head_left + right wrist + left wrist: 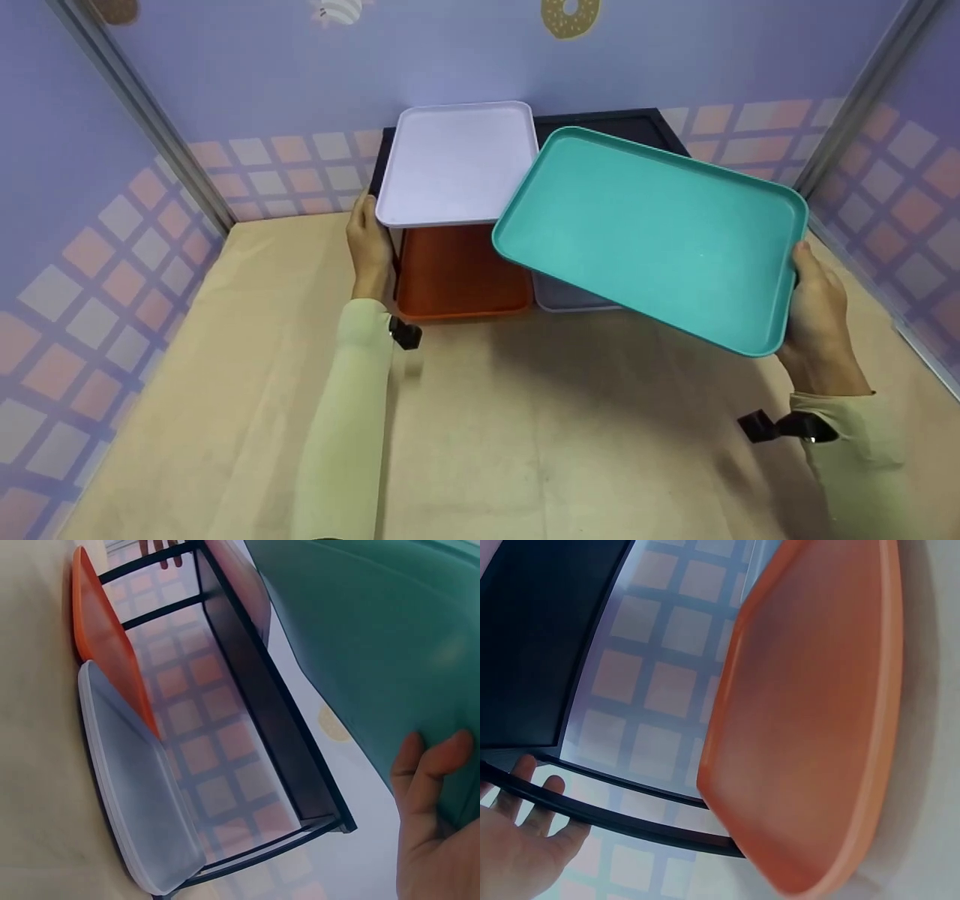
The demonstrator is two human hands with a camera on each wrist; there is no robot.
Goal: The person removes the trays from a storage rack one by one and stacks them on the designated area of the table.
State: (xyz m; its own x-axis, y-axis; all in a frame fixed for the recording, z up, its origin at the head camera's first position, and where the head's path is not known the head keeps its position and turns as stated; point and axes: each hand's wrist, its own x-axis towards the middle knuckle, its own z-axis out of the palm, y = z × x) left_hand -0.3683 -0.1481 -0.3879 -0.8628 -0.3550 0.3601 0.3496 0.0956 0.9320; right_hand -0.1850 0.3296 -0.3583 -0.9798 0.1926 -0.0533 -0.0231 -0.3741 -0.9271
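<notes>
The right hand [819, 322] is gripping the teal tray [652, 240], which is hanging tilted above the rack's [637, 126] front right. The left hand [370, 244] is gripping the rack's left side. A white tray [457, 165] is resting on the rack's top left.

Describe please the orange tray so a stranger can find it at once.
In the head view, find the black rack before the purple wall. Go below its top, to the left, under the lilac tray: the orange tray lies there, beside a pale grey tray. Its orange colour sets it apart from both, and from the teal tray in the right hand.
</notes>
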